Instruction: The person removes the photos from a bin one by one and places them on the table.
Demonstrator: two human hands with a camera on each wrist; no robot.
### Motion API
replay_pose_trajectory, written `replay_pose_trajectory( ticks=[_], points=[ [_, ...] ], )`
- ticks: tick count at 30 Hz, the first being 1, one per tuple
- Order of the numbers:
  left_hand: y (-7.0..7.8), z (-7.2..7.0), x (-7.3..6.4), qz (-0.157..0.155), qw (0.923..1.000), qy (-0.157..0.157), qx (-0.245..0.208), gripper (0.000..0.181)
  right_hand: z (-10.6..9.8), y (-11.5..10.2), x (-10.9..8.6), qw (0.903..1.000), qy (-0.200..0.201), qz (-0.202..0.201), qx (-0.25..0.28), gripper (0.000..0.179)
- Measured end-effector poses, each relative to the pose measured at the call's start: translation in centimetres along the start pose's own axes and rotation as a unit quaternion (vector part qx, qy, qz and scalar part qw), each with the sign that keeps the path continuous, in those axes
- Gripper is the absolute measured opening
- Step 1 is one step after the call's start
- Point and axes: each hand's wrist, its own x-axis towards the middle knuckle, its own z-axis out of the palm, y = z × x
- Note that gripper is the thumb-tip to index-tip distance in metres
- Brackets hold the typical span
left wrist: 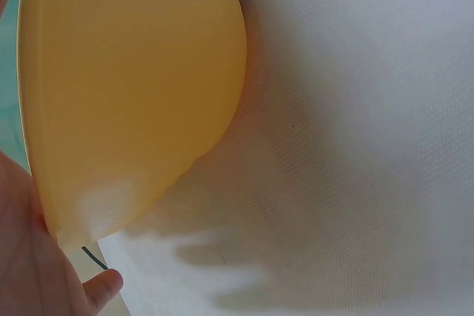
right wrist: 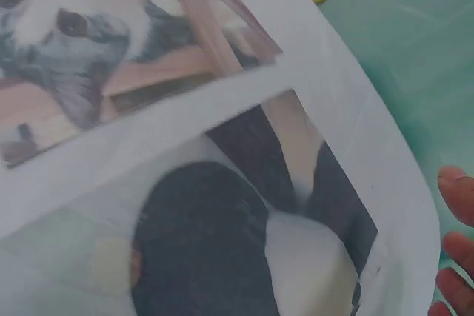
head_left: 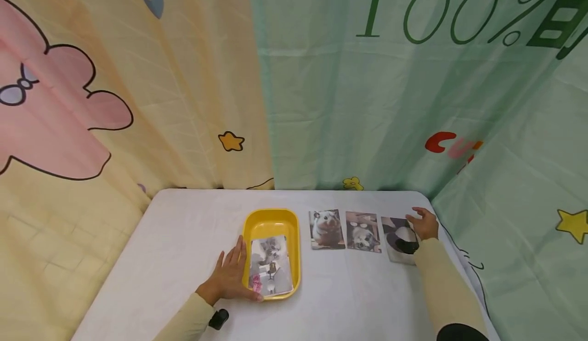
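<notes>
My left hand [head_left: 227, 277] rests along the left side of a yellow plastic tray [head_left: 296, 249], fingers spread and thumb at its front edge. Inside the tray lies a pile of picture cards [head_left: 277, 251]. Right of it, a hamster card [head_left: 327, 228], a cat card [head_left: 363, 233] and a black-and-white animal card [head_left: 395, 234] lie in a row. Over the far right corner of that last card is my right hand [head_left: 426, 224], its fingers loosely bent. In the right wrist view, the fingertips [right wrist: 461, 253] are beside the card, apart from it, and hold nothing.
A white cloth covers the table [head_left: 193, 239]. Printed curtains [head_left: 331, 101] hang close behind it and along the right side. A dark cord [head_left: 480, 279] runs down by the table's right edge.
</notes>
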Motion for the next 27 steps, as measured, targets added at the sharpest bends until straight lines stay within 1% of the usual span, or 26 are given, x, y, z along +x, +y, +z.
replay_pose_trajectory(
  ticks=[3, 5, 8, 12, 17, 22, 25, 27],
  points=[
    [-0.1, 0.1, 0.0, 0.001, 1.0, 0.002, -0.001, 0.149, 0.3, -0.8, -0.8, 0.9995, -0.013, 0.015, 0.023, 0.051],
    [-0.1, 0.0, -0.1, 0.001, 1.0, 0.001, 0.003, 0.149, 0.9, -1.4, -1.3, 0.9989, -0.022, 0.014, 0.038, 0.052],
    [-0.3, -0.1, -0.2, -0.003, 1.0, 0.0, 0.0, 0.149, 2.2, -2.4, -2.1, 0.9972, -0.031, 0.006, 0.067, 0.05],
    [-0.5, -0.2, -0.1, -0.01, 0.9999, -0.005, -0.001, 0.149, 4.5, -3.7, -3.4, 0.9938, -0.039, -0.008, 0.104, 0.045],
    [-0.7, 0.0, 0.2, -0.005, 1.0, -0.001, -0.007, 0.149, 7.0, -5.4, -4.8, 0.9914, -0.053, -0.032, 0.116, 0.041],
    [-0.6, 0.4, 0.3, -0.006, 0.9999, -0.005, -0.009, 0.151, 9.0, -6.8, -5.9, 0.988, -0.078, -0.035, 0.128, 0.039],
    [-0.4, 0.5, 0.2, -0.007, 0.9999, -0.004, -0.012, 0.15, 10.3, -7.7, -6.8, 0.9854, -0.087, -0.037, 0.142, 0.038],
    [-0.2, 0.4, 0.2, -0.007, 0.9999, -0.003, -0.013, 0.15, 11.3, -8.3, -7.4, 0.985, -0.084, -0.04, 0.145, 0.038]
  ],
)
